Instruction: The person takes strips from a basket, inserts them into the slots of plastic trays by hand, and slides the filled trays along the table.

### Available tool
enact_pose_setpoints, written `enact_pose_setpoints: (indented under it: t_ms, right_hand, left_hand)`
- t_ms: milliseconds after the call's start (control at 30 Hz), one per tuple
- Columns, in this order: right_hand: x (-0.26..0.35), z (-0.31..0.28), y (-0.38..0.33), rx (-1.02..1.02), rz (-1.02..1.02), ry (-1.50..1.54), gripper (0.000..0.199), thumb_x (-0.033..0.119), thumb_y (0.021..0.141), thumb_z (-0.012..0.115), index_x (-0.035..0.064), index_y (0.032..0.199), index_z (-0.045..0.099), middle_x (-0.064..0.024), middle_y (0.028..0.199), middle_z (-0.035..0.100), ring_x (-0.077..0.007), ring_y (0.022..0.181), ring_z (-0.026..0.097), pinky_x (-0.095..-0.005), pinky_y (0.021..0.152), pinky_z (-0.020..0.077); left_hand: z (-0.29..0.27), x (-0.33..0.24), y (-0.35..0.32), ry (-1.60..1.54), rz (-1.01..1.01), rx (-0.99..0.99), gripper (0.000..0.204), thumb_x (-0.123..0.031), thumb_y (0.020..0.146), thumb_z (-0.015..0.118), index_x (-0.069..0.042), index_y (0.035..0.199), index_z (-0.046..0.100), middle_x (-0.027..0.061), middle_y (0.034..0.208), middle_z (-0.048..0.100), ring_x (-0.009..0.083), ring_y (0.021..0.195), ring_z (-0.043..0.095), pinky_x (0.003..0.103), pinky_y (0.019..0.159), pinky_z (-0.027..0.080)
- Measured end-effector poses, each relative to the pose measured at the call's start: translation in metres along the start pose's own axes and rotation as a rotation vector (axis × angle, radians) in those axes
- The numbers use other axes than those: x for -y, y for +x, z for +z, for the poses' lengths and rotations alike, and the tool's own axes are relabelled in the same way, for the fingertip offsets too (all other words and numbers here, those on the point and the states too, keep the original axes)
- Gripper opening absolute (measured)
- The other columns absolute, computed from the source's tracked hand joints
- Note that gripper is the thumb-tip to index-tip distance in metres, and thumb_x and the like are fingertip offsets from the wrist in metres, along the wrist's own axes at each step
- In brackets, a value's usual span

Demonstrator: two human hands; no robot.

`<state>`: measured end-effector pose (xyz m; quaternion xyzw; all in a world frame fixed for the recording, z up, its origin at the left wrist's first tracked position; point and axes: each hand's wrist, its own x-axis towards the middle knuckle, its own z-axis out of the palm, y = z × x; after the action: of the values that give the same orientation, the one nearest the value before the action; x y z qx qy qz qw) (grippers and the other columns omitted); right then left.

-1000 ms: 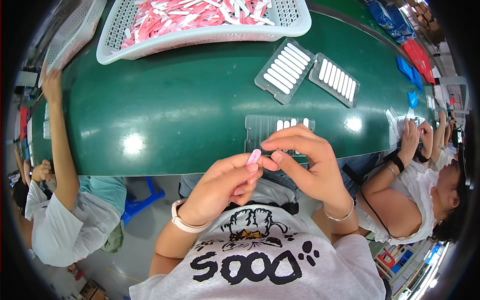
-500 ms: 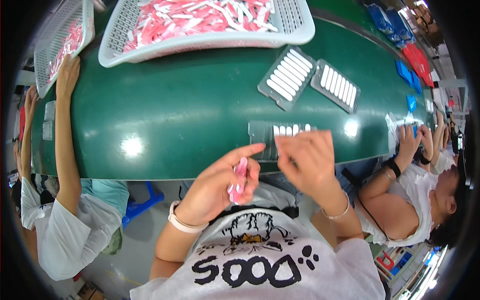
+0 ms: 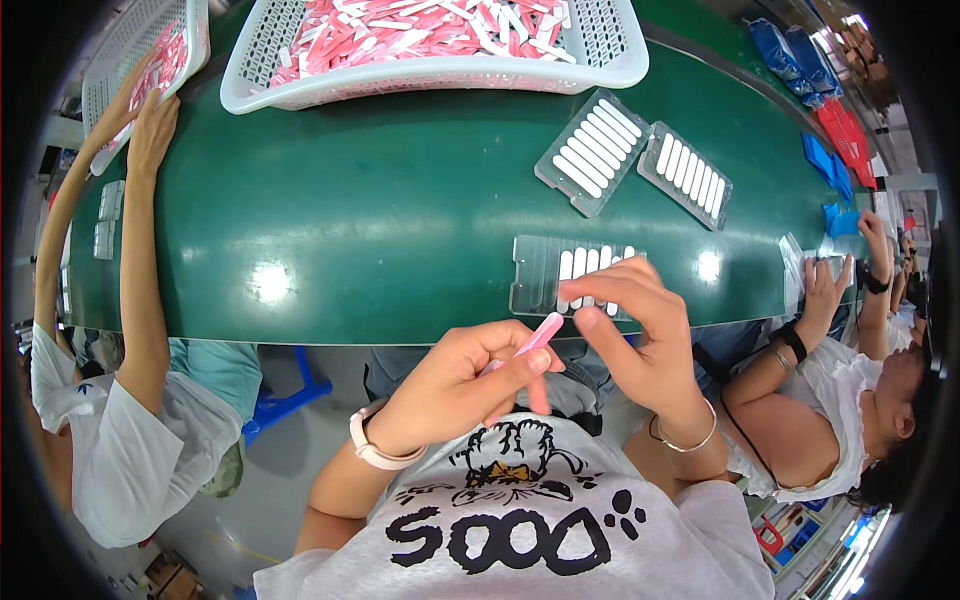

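My left hand [image 3: 455, 380] is closed around a slim pink-and-white strip [image 3: 540, 333], its rounded tip pointing up toward my right hand. Whether more strips lie inside the fist is hidden. My right hand [image 3: 645, 330] has thumb and fingers apart, holding nothing visible, just right of that tip. Behind it on the green table lies a clear plastic tray [image 3: 535, 275] with several white oblong pieces side by side; its left part is bare, and my fingers cover some of its right part. Two similar filled trays, one larger [image 3: 564, 185] and one smaller [image 3: 654, 181], lie farther back.
A white perforated basket [image 3: 430, 80] heaped with pink-and-white strips stands at the far edge of the green table [image 3: 350, 220]. At left, a co-worker's hands reach to a second basket [image 3: 195, 50]. Another co-worker sits at right, near blue and red packets [image 3: 845, 140].
My left hand has turned, so the strip now points up and right from its fingers. My right hand has opened and drawn back from the near tray. The right co-worker's hand has risen.
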<state>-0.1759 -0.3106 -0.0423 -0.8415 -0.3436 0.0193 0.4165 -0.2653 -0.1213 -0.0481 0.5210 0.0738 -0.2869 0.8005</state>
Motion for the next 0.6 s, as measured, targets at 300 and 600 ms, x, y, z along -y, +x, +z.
enact_pose_setpoints:
  t_ms: [300, 600]
  right_hand:
    - [-0.006, -0.001, 0.011, 0.195, 0.087, 0.707, 0.006, 0.003, 0.081, 0.067, 0.0038, 0.087, 0.066, -0.0045, 0.089, 0.067, -0.0141, 0.076, 0.058, -0.0283, 0.071, 0.0452]
    - [-0.015, 0.011, 0.039, 0.183, 0.011, -0.298, 0.012, 0.008, 0.075, 0.073, 0.0053, 0.082, 0.065, -0.0064, 0.092, 0.062, -0.023, 0.091, 0.054, -0.0318, 0.079, 0.0433]
  left_hand:
    - [-0.005, 0.007, -0.002, -0.181, -0.018, 0.134, 0.032, -0.029, 0.1, 0.044, -0.002, 0.092, 0.059, -0.0063, 0.062, 0.038, 0.0022, 0.054, 0.031, 0.019, 0.049, 0.028]
    - [-0.012, 0.008, -0.009, -0.39, -0.064, -0.039, 0.035, -0.015, 0.099, 0.039, 0.01, 0.12, 0.054, -0.0021, 0.069, 0.037, 0.0063, 0.058, 0.031, 0.021, 0.05, 0.027]
